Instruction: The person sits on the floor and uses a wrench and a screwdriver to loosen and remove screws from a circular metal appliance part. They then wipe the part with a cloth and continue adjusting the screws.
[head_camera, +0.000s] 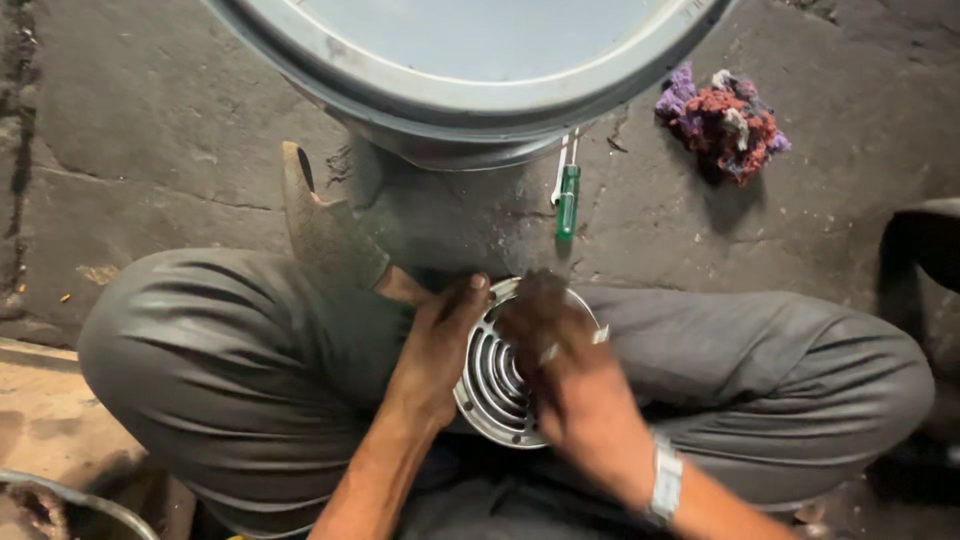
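L hand (440, 345) grips the left rim of a round ribbed metal part (497, 385) resting on the lap btw crossed legs, thumb up on the edge; R hand (545, 330) lies blurred across its top right, fingers curled on it, grip can't be told exactly. Just beyond on the concrete floor (150, 130): green-handled screwdriver (567, 200), big grey drum (470, 70), and a rag wad (728, 122) well to the right.

On the dark floor lie a green-handled screwdriver (567, 200) and a bundle of red and purple rags (727, 122). A big round grey drum (470, 60) stands near the screwdriver.
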